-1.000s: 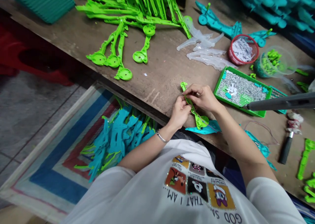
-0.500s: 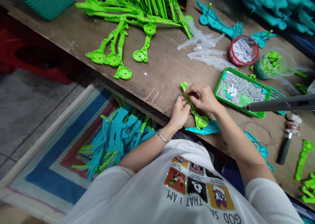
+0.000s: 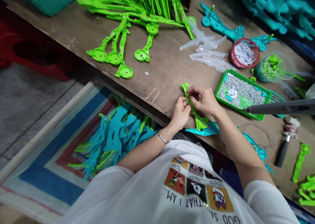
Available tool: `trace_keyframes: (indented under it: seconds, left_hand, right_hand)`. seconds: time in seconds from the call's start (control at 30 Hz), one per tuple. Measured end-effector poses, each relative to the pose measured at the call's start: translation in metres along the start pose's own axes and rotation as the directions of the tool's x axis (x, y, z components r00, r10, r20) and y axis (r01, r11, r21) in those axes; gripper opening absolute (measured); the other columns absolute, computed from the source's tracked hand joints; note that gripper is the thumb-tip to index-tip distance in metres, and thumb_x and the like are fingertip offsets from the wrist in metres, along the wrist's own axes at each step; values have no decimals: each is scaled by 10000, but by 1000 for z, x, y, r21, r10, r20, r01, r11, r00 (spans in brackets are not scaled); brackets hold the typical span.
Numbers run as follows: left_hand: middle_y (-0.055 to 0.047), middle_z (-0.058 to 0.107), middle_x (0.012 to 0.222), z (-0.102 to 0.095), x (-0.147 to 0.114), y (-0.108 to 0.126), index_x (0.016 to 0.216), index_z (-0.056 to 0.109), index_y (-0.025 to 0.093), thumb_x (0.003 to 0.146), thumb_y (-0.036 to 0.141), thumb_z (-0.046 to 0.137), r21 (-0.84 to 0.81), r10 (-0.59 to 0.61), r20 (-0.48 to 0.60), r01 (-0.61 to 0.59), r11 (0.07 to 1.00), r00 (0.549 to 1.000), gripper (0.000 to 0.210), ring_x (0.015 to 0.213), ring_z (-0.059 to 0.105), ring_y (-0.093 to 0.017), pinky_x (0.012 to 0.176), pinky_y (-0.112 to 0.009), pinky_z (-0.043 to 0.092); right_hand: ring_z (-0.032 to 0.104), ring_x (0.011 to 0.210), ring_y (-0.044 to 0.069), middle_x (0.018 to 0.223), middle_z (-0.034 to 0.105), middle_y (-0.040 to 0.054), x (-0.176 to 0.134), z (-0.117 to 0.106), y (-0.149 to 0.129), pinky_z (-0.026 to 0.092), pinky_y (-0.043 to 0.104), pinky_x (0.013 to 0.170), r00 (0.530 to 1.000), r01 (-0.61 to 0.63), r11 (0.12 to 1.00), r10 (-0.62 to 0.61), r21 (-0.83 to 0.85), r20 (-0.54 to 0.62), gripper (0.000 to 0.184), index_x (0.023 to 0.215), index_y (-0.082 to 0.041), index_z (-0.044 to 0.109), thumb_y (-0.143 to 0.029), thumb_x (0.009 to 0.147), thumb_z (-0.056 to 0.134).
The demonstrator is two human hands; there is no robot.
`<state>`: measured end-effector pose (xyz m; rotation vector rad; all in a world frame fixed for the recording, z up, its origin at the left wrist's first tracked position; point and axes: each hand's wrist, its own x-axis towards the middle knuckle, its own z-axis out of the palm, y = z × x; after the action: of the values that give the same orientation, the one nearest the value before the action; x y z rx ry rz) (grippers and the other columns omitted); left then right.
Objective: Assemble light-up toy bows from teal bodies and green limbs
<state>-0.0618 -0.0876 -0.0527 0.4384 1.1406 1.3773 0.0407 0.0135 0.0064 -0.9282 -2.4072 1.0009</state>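
A narrow lime-green plastic part [image 3: 202,122] with a round cup at its lower end slants across the table edge in front of me. My left hand [image 3: 181,113] grips it from the left at mid-length, thumb and fingers closed. Over its upper half, my right hand [image 3: 203,100] is pinched, fingertips against the part; whatever they hold is too small to tell. A thin reddish-blue wire [image 3: 200,118] runs along the part toward the round cup. Partly beneath lies a teal plastic part [image 3: 211,129].
Right of my hands are a green tray [image 3: 256,116] of screws, a red basket [image 3: 258,55] of white pieces and a hammer-like tool [image 3: 283,152]. Lime-green parts [image 3: 124,71] lie beyond. A grey rod [image 3: 283,108] juts in from the right. Teal assemblies [image 3: 115,129] fill a low bin at left.
The whole view has shifted slightly. Both hands stay on the green part, and the right fingers have moved only a little along it.
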Motion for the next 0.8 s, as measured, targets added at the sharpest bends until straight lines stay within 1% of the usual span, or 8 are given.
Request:
trace_keyframes:
  seconds: [0.2,0.37,0.53,0.7,0.8]
  left_hand:
    - [62,616,773,-2,1,-3,1029,498,227,886,173,639,20,11,-18,-11,1000,1000,208,652,556,-88,637,-185,433]
    - [31,680,851,0,0,-1,1029,504,216,872,129,631,-23,-9,-32,8,1000,999,220,714,620,-97,657,-189,450]
    - [4,715,945,0,0,-3,1077,521,216,880,147,646,-38,-16,-21,15,999,1000,244,771,655,-107,686,-199,476]
    - [11,707,923,-2,1,-5,1076,526,212,881,142,639,-8,10,-24,-11,1000,1000,236,733,633,-94,663,-184,472]
    - [24,692,887,-1,0,-4,1065,516,214,884,139,623,8,6,-28,-6,1000,1000,223,719,626,-91,662,-182,473]
  right_hand:
    - [696,792,196,889,755,64,1,5,-6,515,298,778,1000,-21,997,19,-70,-17,345,1055,-158,720,-57,780,538]
    - [732,858,213,963,789,84,-5,2,-12,527,315,840,1000,16,993,-15,-119,15,389,1130,-151,696,-39,794,536]
    - [753,922,214,1016,807,87,-10,3,-12,532,320,859,999,-33,989,29,-144,-30,326,1137,-172,699,-67,883,524]
    - [759,927,222,1006,809,100,-8,7,-8,535,313,838,999,-38,985,35,-170,-22,284,1101,-164,712,-72,896,539]
    - [760,926,223,1003,809,100,-6,7,-7,535,312,841,999,-39,984,38,-172,-11,271,1088,-167,710,-71,893,548]
